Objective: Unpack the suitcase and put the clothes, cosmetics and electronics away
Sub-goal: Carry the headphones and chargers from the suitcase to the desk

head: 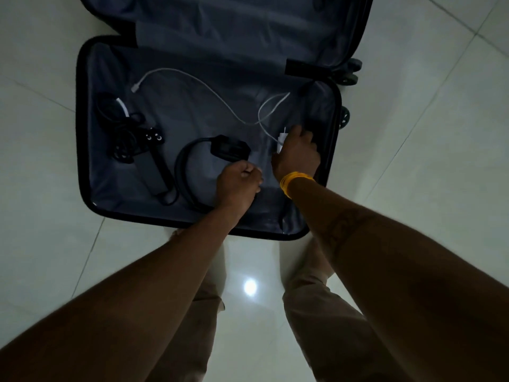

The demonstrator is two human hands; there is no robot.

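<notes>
A black suitcase lies open on the floor, its grey lining showing. Inside its near half, my left hand is closed around the black cable of a black power adapter. My right hand, with a yellow band on the wrist, grips a white charger plug whose white cable trails across the lining to the back left. A black corded device with a handle and a coiled black cord lie at the left of the case.
The suitcase's other half lies open behind, and holds nothing that I can see. Wheels stick out on the right. Pale glossy floor tiles surround the case. My legs in tan trousers stand at the near edge.
</notes>
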